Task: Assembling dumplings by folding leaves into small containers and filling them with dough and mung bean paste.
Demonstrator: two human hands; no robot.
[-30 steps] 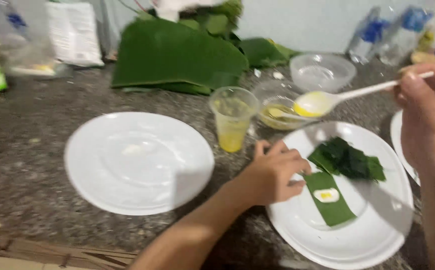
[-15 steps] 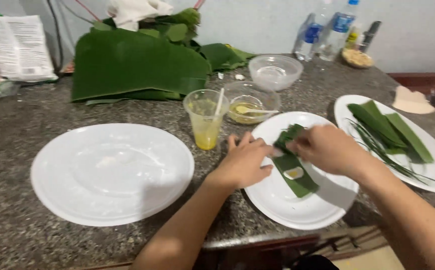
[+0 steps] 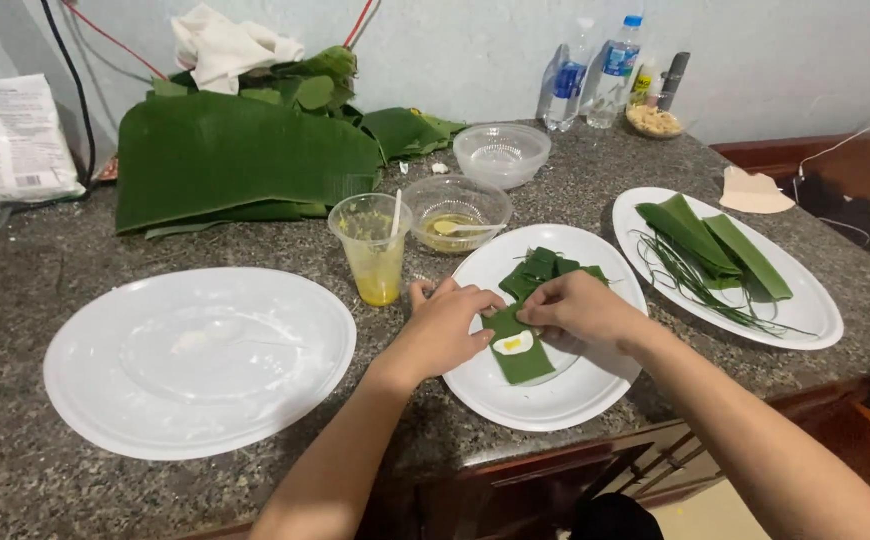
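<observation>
- Leaf strip [image 3: 521, 355], a narrow dark green cut of banana leaf, lies on the middle white plate [image 3: 565, 400], running from the plate's centre toward its near left edge.
- On the strip sits a small white dab with a yellow centre [image 3: 514, 344], just between the two hands.
- Left hand [image 3: 445, 325] rests on the plate's left rim, fingers curled, with the fingertips pressing the strip's left edge.
- Right hand [image 3: 580, 308] comes in from the right, fingers bunched and pinching the strip's far end; the exact contact is hidden under the knuckles.
- More folded leaf pieces [image 3: 545, 268] are piled on the far part of the same plate, touching the strip's far end.
- Handling, as a judgement: the strip looks light, thin and pliable, likely to crease along its grain and split if bent sharply across it. The filling looks soft and may smear or slide, so the edges and ends seem the safest places to grip, away from the dab.
- Left of this plate stands a large empty white plate [image 3: 105, 400]; just beyond are a plastic cup [image 3: 372, 250] with yellow liquid and a clear bowl [image 3: 457, 205] holding a spoon.
- To the right, another plate [image 3: 805, 320] carries long leaf strips [image 3: 715, 245] and thin green strands.
</observation>
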